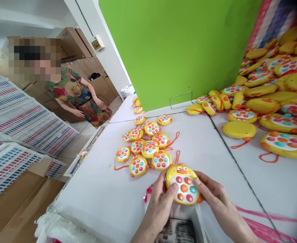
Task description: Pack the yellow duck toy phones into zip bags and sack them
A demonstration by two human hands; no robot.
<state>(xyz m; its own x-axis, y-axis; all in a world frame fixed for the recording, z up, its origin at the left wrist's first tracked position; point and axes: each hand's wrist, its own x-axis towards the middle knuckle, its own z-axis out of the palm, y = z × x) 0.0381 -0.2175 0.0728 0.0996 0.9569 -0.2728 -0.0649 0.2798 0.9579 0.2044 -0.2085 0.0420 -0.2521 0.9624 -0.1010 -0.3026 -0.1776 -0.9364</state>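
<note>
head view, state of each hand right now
Left hand: closed on the yellow duck toy, thumb on its front.
Right hand: holding the same toy's other side.

Broad green panel (178,50); stacked cardboard boxes (74,44) behind person (76,92) in patterned clothing (71,82).

Bare hands (159,199); bare wrists (226,207) and forearms (241,226); slim, tapering fingers (206,178); short thumbnails (175,185)

Bright, soft light; dark upper-right corner.
</note>
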